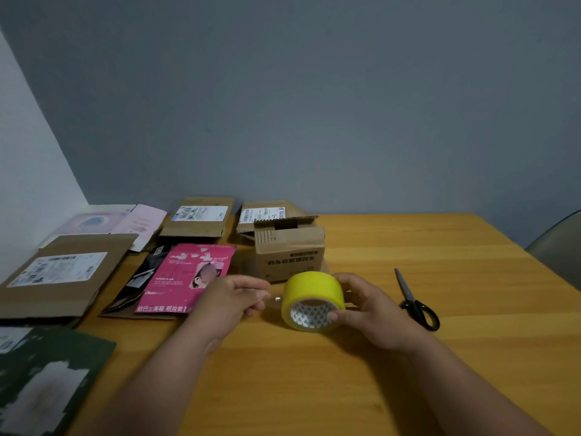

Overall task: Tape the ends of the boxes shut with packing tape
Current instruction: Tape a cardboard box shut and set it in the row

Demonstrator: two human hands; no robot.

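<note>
R hand [367, 306] grips tape roll [312, 300]; L hand [234, 298] pinches free tape end. Upright box [287, 247] flaps open; 0 boxes taped.

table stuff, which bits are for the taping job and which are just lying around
For the job:
tape roll, held by right hand
tape end, pinched by left hand
open cardboard box
scissors

Lying about:
pink packet
flat brown mailer
dark green packet
chair
</note>
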